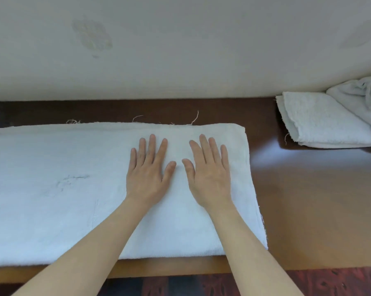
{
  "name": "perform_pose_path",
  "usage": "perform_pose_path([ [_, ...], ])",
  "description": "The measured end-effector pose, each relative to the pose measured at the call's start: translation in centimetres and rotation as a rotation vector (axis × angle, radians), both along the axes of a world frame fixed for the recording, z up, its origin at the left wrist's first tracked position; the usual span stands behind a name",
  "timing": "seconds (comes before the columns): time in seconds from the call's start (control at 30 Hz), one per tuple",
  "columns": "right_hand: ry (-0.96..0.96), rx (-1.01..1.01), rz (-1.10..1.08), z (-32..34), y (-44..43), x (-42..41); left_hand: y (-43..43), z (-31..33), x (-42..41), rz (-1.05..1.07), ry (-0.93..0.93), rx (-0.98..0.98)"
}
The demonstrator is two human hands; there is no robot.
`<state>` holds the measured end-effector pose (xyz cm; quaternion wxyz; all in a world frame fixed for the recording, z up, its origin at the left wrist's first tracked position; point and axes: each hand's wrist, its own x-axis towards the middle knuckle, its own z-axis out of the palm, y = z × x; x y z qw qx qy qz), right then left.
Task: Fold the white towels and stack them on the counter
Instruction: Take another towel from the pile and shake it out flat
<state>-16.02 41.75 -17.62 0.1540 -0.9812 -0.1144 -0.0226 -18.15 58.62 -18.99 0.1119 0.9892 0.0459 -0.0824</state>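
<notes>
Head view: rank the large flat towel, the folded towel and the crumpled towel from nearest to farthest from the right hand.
1. large flat towel: directly under the right hand, touching.
2. folded towel: back right, untouched.
3. crumpled towel: far right, behind the folded one.

Brown glossy wooden counter (308, 199). A large white towel (52, 189) lies flat on it beneath the left hand (147, 176) and right hand (208, 176), extending well to their left. Well apart to their right lies a smaller folded towel (321, 120), with a crumpled towel (359, 97) overlapping its far side.
</notes>
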Motion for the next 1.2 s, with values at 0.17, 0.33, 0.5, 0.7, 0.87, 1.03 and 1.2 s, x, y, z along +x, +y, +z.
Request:
perform_pose_path([
  [0.17, 0.112, -0.131, 0.007, -2.6, -2.5, 3.3, 7.9, -0.1, 1.2, 0.019, 0.003, 0.061],
  [0.33, 0.146, -0.143, -0.15, -2.5, -5.4, 4.0, 15.9, 0.1, 0.0, 0.271, 0.011, 0.046],
  [0.5, 0.176, -0.137, -0.143, -2.3, -5.6, 4.4, 16.8, 0.0, -0.1, 0.344, 0.007, 0.07],
  [0.7, 0.171, -0.196, -0.177, -1.9, -7.0, 5.5, 14.7, -0.5, 1.0, 0.312, -0.013, 0.097],
  [0.87, 0.178, -0.18, -0.189, -1.6, -9.3, 7.6, 15.6, -0.4, 2.6, 0.125, -0.012, 0.082],
  [1.03, 0.175, -0.181, -0.184, -1.5, -9.4, 7.8, 21.4, -0.6, 2.0, 0.239, -0.076, 0.063],
  [1.2, 0.134, -0.19, -0.194, -0.9, -8.7, 8.4, 27.3, 0.0, 2.2, 0.22, -0.236, 0.144],
])
